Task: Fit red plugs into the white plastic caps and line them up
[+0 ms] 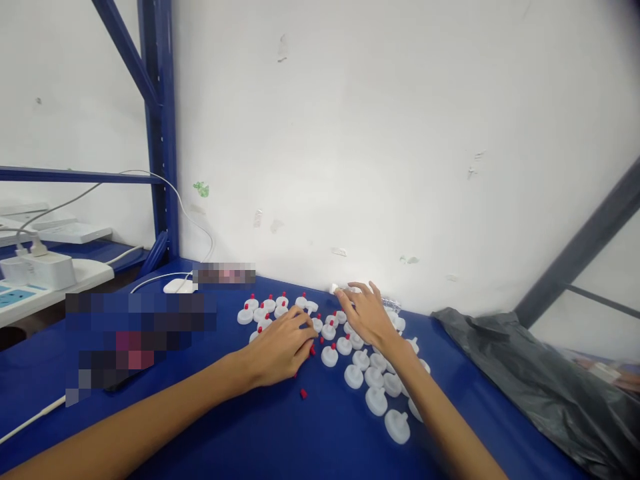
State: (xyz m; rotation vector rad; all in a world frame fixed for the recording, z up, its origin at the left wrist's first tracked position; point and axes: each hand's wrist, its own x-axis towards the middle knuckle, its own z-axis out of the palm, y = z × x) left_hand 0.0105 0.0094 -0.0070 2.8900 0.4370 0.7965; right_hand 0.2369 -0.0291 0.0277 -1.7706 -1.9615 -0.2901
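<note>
Round white plastic caps with short nozzles lie in a loose cluster on the blue tabletop (280,427). On the left side, several wear small red tips, such as this red-tipped white cap (329,355). To the right, white caps without red tips (397,425) lie under and beside my right forearm. My left hand (283,343) rests low among the red-tipped ones, its fingers curled down; what they grip, if anything, is hidden. My right hand (367,313) reaches over the cluster's far side, fingers apart. A loose red tip (303,394) lies in front of my left hand.
A crinkled clear wrapper (393,303) lies by the white wall behind my right hand. Dark plastic sheeting (530,380) covers the right edge. At left are a white charger with cable (180,286), a power strip (55,283) and a blue frame post (164,133).
</note>
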